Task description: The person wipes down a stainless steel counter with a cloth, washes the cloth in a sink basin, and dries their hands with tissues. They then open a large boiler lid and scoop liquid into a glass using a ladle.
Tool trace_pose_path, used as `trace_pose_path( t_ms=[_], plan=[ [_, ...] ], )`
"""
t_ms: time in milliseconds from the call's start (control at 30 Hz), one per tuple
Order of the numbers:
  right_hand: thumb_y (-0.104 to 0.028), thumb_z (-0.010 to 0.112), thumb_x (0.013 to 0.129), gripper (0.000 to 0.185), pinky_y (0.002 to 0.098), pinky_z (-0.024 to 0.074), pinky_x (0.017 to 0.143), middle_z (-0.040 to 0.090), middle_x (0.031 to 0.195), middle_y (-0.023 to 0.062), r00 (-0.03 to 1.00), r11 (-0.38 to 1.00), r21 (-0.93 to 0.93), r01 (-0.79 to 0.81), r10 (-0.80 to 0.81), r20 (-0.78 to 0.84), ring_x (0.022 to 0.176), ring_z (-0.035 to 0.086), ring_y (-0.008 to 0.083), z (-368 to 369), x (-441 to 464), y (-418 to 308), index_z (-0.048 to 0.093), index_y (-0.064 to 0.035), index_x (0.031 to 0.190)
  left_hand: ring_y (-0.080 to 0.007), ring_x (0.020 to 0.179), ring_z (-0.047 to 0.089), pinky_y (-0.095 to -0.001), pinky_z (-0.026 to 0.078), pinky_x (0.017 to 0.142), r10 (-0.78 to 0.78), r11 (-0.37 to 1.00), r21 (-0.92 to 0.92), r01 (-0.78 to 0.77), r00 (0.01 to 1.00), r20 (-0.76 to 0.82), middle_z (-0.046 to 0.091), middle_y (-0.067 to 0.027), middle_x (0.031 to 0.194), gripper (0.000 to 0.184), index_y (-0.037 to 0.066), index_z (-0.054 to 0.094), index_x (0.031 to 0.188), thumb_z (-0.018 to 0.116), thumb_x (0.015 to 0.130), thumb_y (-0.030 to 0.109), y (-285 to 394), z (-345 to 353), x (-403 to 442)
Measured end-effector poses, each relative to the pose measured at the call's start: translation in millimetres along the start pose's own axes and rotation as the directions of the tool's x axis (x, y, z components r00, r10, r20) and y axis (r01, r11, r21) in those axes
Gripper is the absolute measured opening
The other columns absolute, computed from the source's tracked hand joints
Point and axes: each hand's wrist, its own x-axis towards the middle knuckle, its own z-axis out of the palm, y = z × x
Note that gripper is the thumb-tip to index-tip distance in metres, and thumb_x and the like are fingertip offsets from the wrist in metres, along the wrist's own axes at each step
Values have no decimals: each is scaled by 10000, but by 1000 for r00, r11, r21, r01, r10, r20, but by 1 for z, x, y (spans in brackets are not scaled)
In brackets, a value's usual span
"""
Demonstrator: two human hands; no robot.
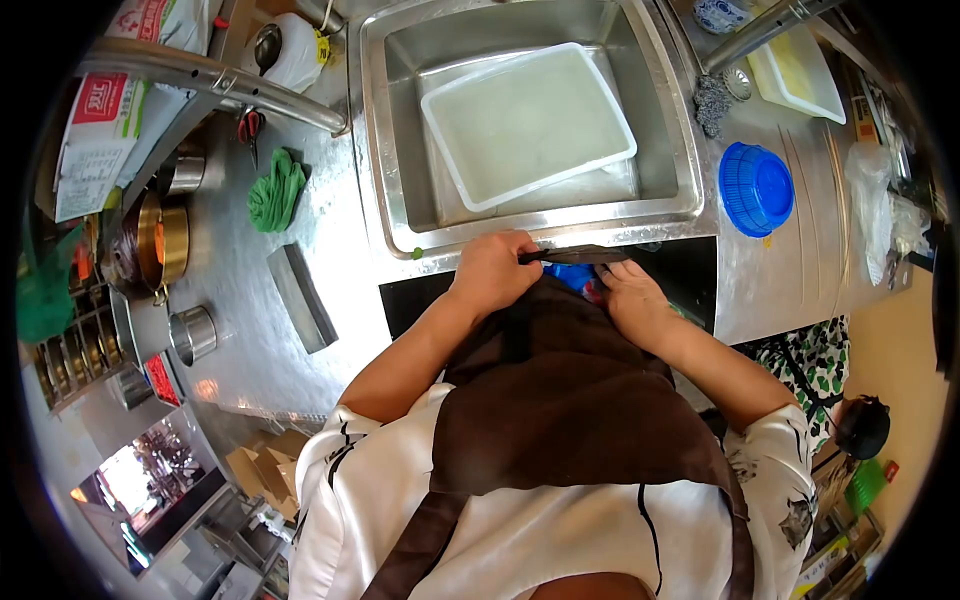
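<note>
My left hand (492, 270) is closed around the edge of the brown apron (580, 400) I am wearing, just in front of the sink. On the other side of that raised edge, my right hand (637, 302) grips the cloth, some of its fingers hidden behind it. Between both hands a blue and red item (575, 276) shows in the fold of the apron; its kind cannot be made out. Beyond my hands, a white plastic tub (452, 165) of cloudy water sits tilted in the metal sink (400, 120).
Left of the sink lie a green cloth (275, 192), a grey block (302, 298) and red-handled scissors (251, 128). A blue basket (756, 190), a steel scrubber (711, 105) and thin sticks (838, 200) are on the right counter. Another person (825, 390) is at the far right.
</note>
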Motion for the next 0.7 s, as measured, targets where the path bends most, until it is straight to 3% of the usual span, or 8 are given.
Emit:
trace_pose_path(
  t_ms=[100, 167, 233, 300, 367, 400, 533, 700],
  plan=[
    [-87, 481, 774, 266, 343, 383, 876, 552, 1050, 175, 998, 968, 248, -45, 35, 43, 1002, 502, 296, -16, 8, -2, 591, -9, 1003, -237, 662, 589, -312, 465, 615, 100, 995, -20, -101, 993, -58, 620, -128, 737, 191, 31, 632, 807, 638, 657, 148, 5, -6, 6],
    [-75, 474, 784, 311, 385, 410, 847, 543, 1036, 202, 983, 652, 749, -116, 182, -6, 987, 508, 355, -23, 28, -7, 529, -9, 1083, -262, 658, 590, -332, 464, 604, 21, 996, -81, -25, 999, -45, 618, -127, 726, 176, 33, 632, 789, 632, 650, 141, 12, -18, 13],
    [-87, 464, 794, 318, 404, 413, 841, 542, 1036, 210, 983, 571, 821, -29, 164, -80, 982, 511, 368, 6, 52, -10, 517, -22, 1101, -287, 653, 590, -353, 462, 593, -56, 988, -143, 51, 998, -33, 616, -126, 715, 163, 35, 632, 772, 626, 642, 134, 19, -29, 16],
    [-100, 453, 805, 325, 423, 415, 835, 542, 1035, 217, 977, 487, 872, 61, 149, -151, 977, 515, 380, 17, 64, -10, 504, -35, 1120, -271, 638, 592, -338, 464, 590, 30, 999, -40, -35, 992, -125, 612, -131, 697, 167, 23, 629, 772, 622, 633, 117, 24, -36, 17],
    [-193, 462, 837, 356, 367, 430, 805, 551, 960, 207, 919, 533, 749, -393, 266, 292, 909, 537, 332, 13, 68, -11, 479, -70, 1171, -206, 628, 570, -302, 454, 588, 37, 998, -55, -43, 993, -109, 603, -110, 703, 168, 13, 627, 788, 627, 650, 109, 21, -35, 18],
    [-225, 480, 824, 384, 396, 437, 779, 557, 954, 219, 917, 564, 724, -398, 232, 323, 890, 550, 344, 1, 73, -8, 474, -84, 1181, -142, 618, 549, -265, 445, 585, 40, 996, -75, -47, 995, -88, 593, -90, 710, 169, 3, 625, 805, 633, 668, 101, 19, -34, 18],
    [-183, 469, 830, 350, 434, 441, 733, 566, 956, 219, 955, 718, 682, -139, 280, -100, 873, 557, 351, 33, 83, -7, 494, -87, 1165, -149, 626, 554, -269, 449, 593, 29, 992, -118, -37, 997, -68, 596, -96, 721, 173, 2, 626, 803, 636, 663, 103, 19, -30, 19],
    [-162, 466, 828, 345, 435, 442, 735, 563, 970, 222, 973, 639, 746, -186, 226, 49, 886, 554, 354, 22, 87, -1, 497, -78, 1162, -276, 668, 587, -330, 466, 607, 84, 991, -87, -97, 987, -134, 604, -129, 725, 139, 16, 619, 752, 616, 632, 86, 22, -36, 16]
  ],
)
